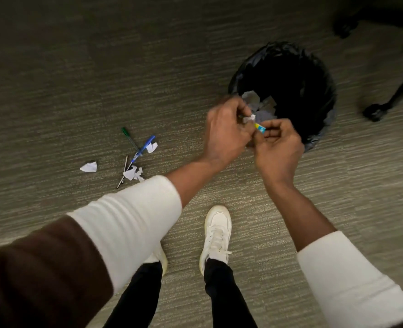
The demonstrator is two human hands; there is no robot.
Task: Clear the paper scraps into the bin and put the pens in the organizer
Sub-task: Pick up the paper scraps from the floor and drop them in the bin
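Okay, my left hand (226,129) pinches a paper scrap (249,118) over the bin (318,138), right hand (276,140) grips something yellow-blue; fumble it and scraps land beside the pens (137,150) on the floor.

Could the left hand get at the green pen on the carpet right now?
Probably not yet: the left hand is pinching a paper scrap over the bin; the green pen lies unobstructed.

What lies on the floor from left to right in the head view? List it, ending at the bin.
Lone paper scrap → dark pen → scrap cluster → blue pen → left hand → right hand → bin. The green pen crosses the others, so it is left out.
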